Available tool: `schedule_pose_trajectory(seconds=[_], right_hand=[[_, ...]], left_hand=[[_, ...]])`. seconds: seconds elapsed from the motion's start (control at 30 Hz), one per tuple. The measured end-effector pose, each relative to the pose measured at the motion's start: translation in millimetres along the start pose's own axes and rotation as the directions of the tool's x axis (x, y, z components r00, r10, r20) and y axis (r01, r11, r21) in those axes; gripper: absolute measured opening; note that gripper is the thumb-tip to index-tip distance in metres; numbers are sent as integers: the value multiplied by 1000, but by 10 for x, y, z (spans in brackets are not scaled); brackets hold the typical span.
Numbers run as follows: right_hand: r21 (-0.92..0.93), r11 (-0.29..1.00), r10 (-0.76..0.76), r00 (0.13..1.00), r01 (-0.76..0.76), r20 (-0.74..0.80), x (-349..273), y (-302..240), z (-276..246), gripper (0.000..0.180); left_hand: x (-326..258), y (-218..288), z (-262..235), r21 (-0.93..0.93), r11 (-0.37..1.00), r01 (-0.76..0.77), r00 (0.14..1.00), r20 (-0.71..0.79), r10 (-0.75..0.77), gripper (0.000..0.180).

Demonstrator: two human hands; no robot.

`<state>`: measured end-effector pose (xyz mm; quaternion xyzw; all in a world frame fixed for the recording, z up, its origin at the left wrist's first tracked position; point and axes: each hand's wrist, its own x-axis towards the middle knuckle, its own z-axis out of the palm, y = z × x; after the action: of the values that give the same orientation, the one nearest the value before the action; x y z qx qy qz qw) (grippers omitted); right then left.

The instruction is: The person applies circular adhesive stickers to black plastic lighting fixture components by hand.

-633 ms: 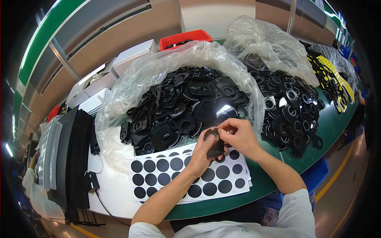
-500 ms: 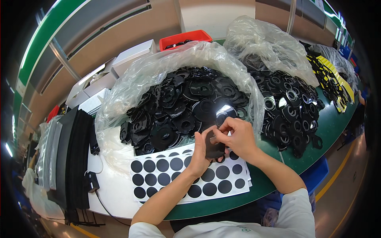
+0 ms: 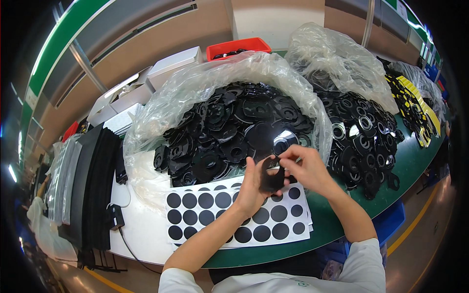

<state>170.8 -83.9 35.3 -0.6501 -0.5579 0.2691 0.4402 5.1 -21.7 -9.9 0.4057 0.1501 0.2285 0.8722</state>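
Black plate [image 3: 271, 178], both hands pinching, table edge [image 3: 391, 198] near

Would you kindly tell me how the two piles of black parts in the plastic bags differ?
The near pile fills a bag standing open right behind the hands; the far pile spills from its bag onto the green table. The near pile shows mostly flat plates; the far pile shows more rings with shiny centres. Both are black parts in clear plastic.

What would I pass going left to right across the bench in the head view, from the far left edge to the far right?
Stack of black sheets → white sheet of black round stickers → left hand → black flat part held in both hands → right hand → pile of black ring parts → yellow and black parts.
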Motion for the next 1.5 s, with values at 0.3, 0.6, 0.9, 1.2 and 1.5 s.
schedule_pose_trajectory(seconds=[0.3,0.6,0.9,1.2,1.5], right_hand=[[-323,944,-244,517,-66,-820,159,479,-1374,23],[-395,866,-142,908,307,394,-235,-211,-162,26],[-492,791,-8,810,364,586,-442,-187,111,33],[-378,832,-58,741,405,668,-420,-139,106,32],[-241,867,-201,748,437,633,-406,-335,-28,23]], left_hand=[[-290,1013,163,647,735,-203,953,-41,300,48],[-325,881,-532,727,-493,479,859,-274,432,42],[-256,981,-292,935,-261,242,781,-28,624,12],[-18,372,-30,-356,935,10,999,-34,-23,43],[57,-37,-157,-431,902,25,999,-32,-42,49]])
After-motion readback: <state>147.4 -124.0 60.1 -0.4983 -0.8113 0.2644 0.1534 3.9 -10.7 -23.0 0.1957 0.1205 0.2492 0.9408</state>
